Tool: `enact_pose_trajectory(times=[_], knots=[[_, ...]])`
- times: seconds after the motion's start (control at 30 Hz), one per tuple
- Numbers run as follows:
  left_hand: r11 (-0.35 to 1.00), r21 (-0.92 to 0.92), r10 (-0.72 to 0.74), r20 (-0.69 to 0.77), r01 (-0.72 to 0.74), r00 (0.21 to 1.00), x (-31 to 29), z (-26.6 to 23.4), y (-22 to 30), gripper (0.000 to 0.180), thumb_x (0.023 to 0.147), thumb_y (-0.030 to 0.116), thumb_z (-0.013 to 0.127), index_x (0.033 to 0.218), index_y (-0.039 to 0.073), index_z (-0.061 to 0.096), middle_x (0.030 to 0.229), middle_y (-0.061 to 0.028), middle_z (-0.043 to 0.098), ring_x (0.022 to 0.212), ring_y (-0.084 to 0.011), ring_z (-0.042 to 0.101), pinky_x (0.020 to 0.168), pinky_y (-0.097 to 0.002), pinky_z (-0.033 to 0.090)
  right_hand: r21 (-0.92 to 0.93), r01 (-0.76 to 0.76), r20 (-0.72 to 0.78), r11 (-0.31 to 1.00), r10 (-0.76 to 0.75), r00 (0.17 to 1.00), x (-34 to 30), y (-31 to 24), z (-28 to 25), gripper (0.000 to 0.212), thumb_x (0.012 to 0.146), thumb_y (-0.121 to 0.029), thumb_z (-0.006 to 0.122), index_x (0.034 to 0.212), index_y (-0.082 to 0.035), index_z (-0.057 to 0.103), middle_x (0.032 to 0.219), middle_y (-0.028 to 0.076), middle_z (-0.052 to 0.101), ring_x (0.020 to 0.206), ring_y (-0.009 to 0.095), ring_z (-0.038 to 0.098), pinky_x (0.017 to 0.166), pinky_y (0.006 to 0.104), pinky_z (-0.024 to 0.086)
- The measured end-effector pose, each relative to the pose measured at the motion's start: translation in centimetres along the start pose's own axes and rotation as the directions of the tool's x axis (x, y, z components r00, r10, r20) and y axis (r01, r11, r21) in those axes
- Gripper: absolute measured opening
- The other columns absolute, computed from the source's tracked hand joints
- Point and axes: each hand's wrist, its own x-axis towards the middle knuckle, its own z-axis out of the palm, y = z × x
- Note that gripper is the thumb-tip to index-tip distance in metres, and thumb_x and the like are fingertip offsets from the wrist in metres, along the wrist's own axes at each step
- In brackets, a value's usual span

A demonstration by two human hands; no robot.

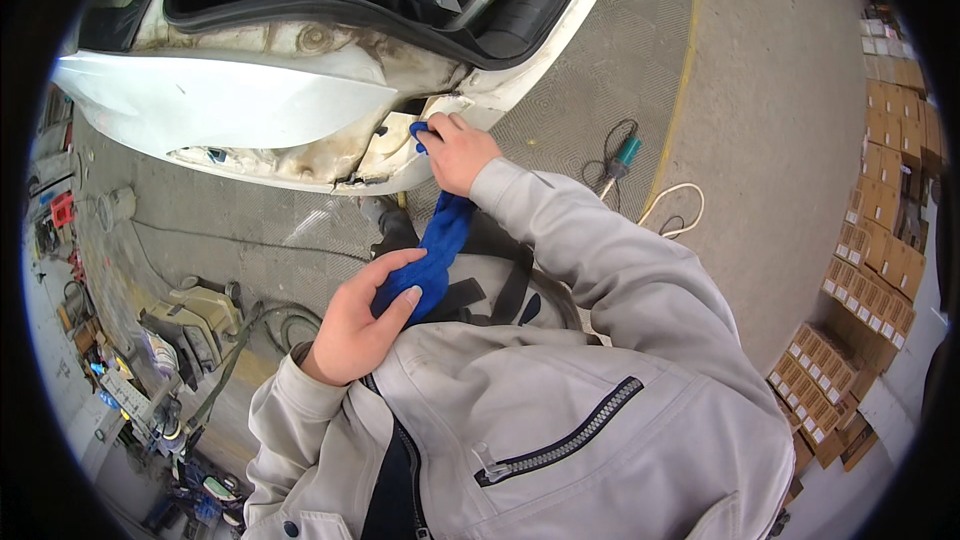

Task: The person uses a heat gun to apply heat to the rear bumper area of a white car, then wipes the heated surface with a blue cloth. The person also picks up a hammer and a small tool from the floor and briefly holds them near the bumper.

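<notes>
A blue cloth [446,235] stretches between my two hands in front of my jacket. My left hand [355,325] grips its lower, bunched end close to my waist. Further out, my right hand [462,155] pinches the other end at the corner of a white car body [240,105], its fingertips against the panel there. Brown grime and dark stains mark the bare strip [310,40] beside the car's black-edged opening. What lies under the right fingers is hidden.
On the floor at right lie a green-ended lamp [627,150] and a pale cable [690,187]. Stacked cardboard boxes [885,190] line the right side. At left stand a beige machine [195,325] with a hose and cluttered shelves; a dark cable [250,243] crosses the floor.
</notes>
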Motion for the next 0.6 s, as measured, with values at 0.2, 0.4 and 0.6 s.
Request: enact_pose_trajectory(times=[0.2,0.4,0.6], knots=[[0.999,-0.046,-0.017,-0.026,0.016,1.0,-0.5,-0.1,-0.1,0.039,0.103,0.003,0.063,0.141,-0.001,0.059,0.125,-0.0116,0.069,0.112,-0.0141,0.062,0.101,-0.0291,0.05,-0.069,-0.245,-0.151,0.967,0.233,0.961,2.2,3.9,-2.0,0.032,0.089,-0.019,0.064,0.118,-0.012,0.075,0.116,0.008,0.063,0.11,0.031,0.064,0.082,0.0442,0.061],[0.999,-0.031,-0.02,-0.009,0.019,1.0,-0.4,-0.1,-0.2,0.04,0.103,0.004,0.064,0.143,0.0,0.059,0.125,-0.0116,0.069,0.111,-0.0144,0.063,0.101,-0.0296,0.05,0.004,-0.019,0.042,1.0,0.019,0.999,0.8,-0.9,0.8,0.038,0.09,-0.018,0.063,0.125,-0.009,0.073,0.124,0.011,0.062,0.112,0.032,0.063,0.089,0.0435,0.06],[1.0,-0.013,-0.003,-0.008,0.003,1.0,-0.6,-0.3,-0.4,0.041,0.103,0.004,0.064,0.143,0.001,0.058,0.126,-0.0124,0.069,0.112,-0.0151,0.064,0.101,-0.0298,0.05,-0.076,-0.106,0.036,0.991,0.109,0.993,1.8,3.6,-1.8,0.038,0.088,-0.019,0.063,0.124,-0.016,0.074,0.125,0.006,0.064,0.116,0.028,0.063,0.089,0.0455,0.06]])
